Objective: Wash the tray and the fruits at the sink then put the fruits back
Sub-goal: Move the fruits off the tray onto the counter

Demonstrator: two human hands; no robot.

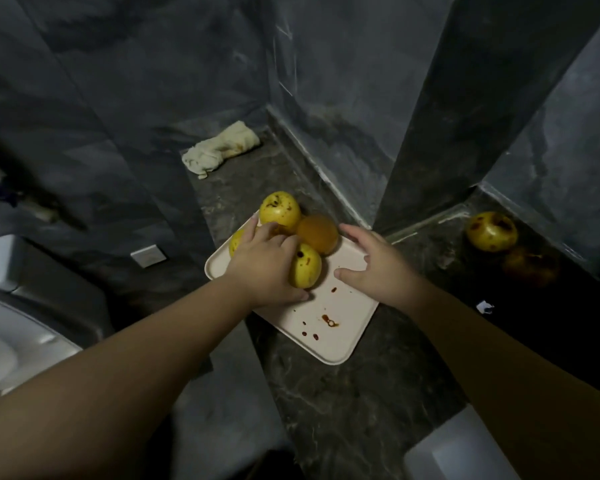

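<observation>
A cream tray (329, 344) with red stains lies on the dark marble counter. At its far end sit yellow spotted apples and an orange (317, 233). My left hand (264, 268) lies over the fruits; its thumb and forefinger curl round the nearest yellow apple (305, 268). Another apple (280, 206) sits behind it, and a third (235, 241) peeks out left of my hand. My right hand (378, 265) is spread at the tray's right edge with the thumb on the tray floor, holding nothing.
A crumpled pale cloth (220, 148) lies at the counter's far end by the wall. At the right, a yellow apple (490, 232) and a darker fruit (530, 268) show, perhaps reflections. A white basin rim (21, 327) is at the left.
</observation>
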